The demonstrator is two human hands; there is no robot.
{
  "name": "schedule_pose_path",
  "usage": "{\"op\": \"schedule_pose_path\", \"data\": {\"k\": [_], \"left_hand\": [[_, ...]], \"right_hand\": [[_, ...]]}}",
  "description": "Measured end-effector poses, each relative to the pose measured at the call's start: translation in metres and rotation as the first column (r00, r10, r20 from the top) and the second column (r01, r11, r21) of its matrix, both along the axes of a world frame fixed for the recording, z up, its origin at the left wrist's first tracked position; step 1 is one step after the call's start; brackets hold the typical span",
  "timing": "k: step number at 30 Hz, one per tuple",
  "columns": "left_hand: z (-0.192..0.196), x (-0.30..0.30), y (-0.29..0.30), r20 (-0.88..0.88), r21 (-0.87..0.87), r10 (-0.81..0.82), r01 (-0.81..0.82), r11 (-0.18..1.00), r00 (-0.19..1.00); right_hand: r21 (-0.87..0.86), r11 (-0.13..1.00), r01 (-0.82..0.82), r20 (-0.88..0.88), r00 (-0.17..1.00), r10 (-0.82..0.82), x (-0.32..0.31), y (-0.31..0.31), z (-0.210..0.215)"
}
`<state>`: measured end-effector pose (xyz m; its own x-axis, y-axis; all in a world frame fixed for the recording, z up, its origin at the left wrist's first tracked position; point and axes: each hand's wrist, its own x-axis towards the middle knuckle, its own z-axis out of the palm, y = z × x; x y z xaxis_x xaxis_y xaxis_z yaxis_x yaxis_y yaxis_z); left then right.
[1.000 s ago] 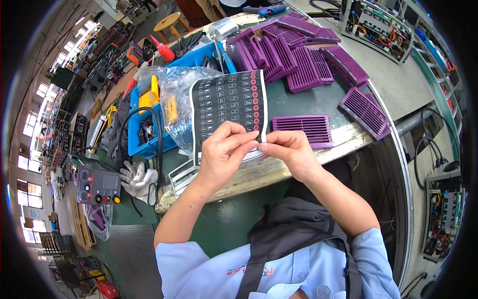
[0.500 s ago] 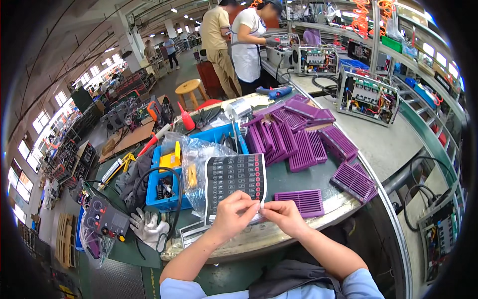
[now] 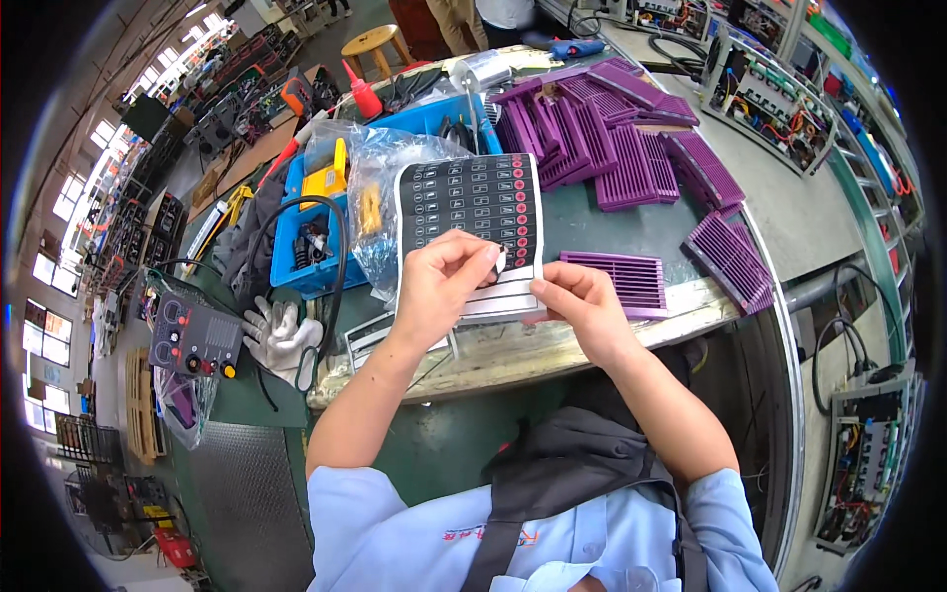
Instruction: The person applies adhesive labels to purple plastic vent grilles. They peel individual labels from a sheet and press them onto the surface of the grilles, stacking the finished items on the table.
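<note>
Sticker sheet (image 3: 473,212): flat, glossy black sheet with rows of small white-marked labels and a column of red dots; it lies on the green bench, its near white edge under your hands.
Left hand (image 3: 444,286): your fingers are curled shut, pinching a small white label at the sheet's near edge.
Right hand (image 3: 582,306): your fingers are bent and press the sheet's near right corner; whether they grip anything, I cannot tell.
Purple grille (image 3: 617,281): ribbed plastic, rectangular, just right of the sheet, touching your right hand.
Clear bag (image 3: 380,197): crinkled film, at the sheet's left.
Blue bin (image 3: 296,271): hard plastic, further left of the sheet.
Change: against 0.5 s ago, your head has tilted down; your hands stay on the sheet's near edge.
</note>
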<state>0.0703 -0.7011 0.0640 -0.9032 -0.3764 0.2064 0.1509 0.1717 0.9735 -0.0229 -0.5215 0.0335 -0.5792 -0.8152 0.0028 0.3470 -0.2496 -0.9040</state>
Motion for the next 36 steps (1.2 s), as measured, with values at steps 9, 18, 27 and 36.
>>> {"op": "schedule_pose_path", "data": {"k": [9,18,27,36], "left_hand": [[0.008,-0.001,-0.034,-0.210,0.203,0.300,-0.258,0.944,0.931],[0.115,0.067,-0.148,-0.669,0.195,0.687,-0.825,0.531,0.284],[0.015,0.034,0.074,-0.345,-0.879,-0.204,-0.239,0.413,0.916],[0.004,-0.005,0.119,0.060,-0.767,-0.535,0.382,0.516,0.843]], "right_hand": [[0.163,0.981,0.105,0.006,0.994,-0.108,-0.011,-0.009,-0.001],[0.379,0.911,0.164,-0.367,0.930,-0.015,-0.036,-0.047,0.026],[-0.056,0.987,-0.154,0.097,0.982,0.159,0.032,0.065,0.013],[0.191,0.958,-0.216,0.131,0.972,0.193,0.010,0.160,-0.018]]}}
